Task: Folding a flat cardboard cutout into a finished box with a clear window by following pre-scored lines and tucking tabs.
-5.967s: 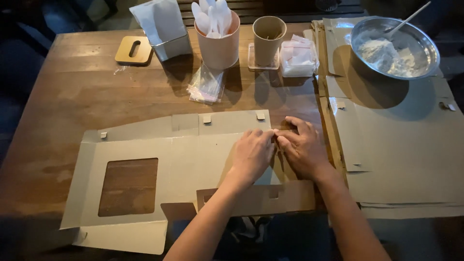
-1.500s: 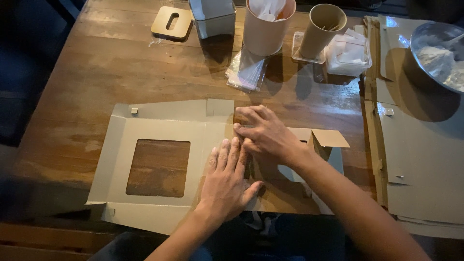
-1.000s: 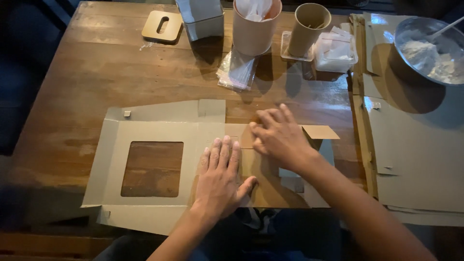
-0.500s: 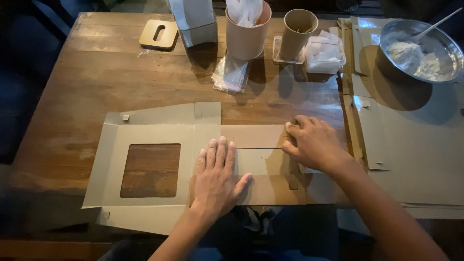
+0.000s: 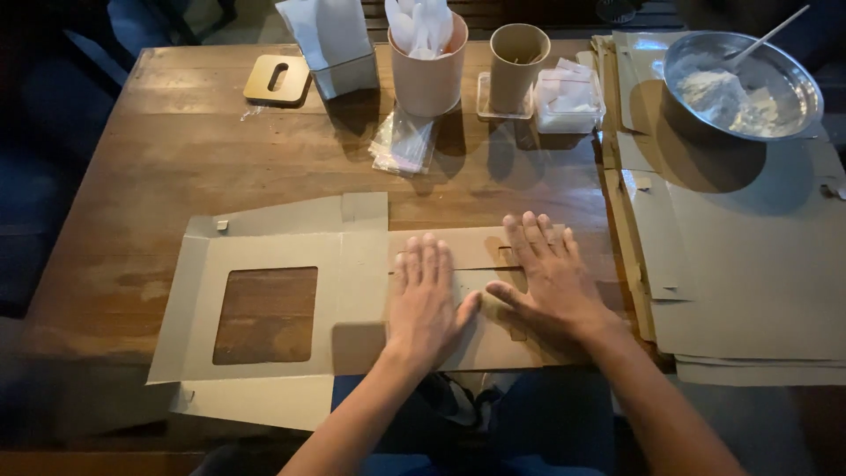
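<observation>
**Both palms flat on folded carton panels**

Left hand (image 5: 426, 304) and right hand (image 5: 548, 282) lay side by side, each grip released, fingers spread, pressing the folded brown panels (image 5: 480, 251) of the flat cardboard box blank (image 5: 352, 282). The blank's long axis ran left-right on the table (image 5: 176, 159); its window cut-out (image 5: 264, 315) lay left of the left hand, which was the nearer.

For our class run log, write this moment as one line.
left hand: flat on folded brown cardboard box blank | right hand: flat beside it, same blank | blank: lies on wooden table, square window cut-out at left
</observation>
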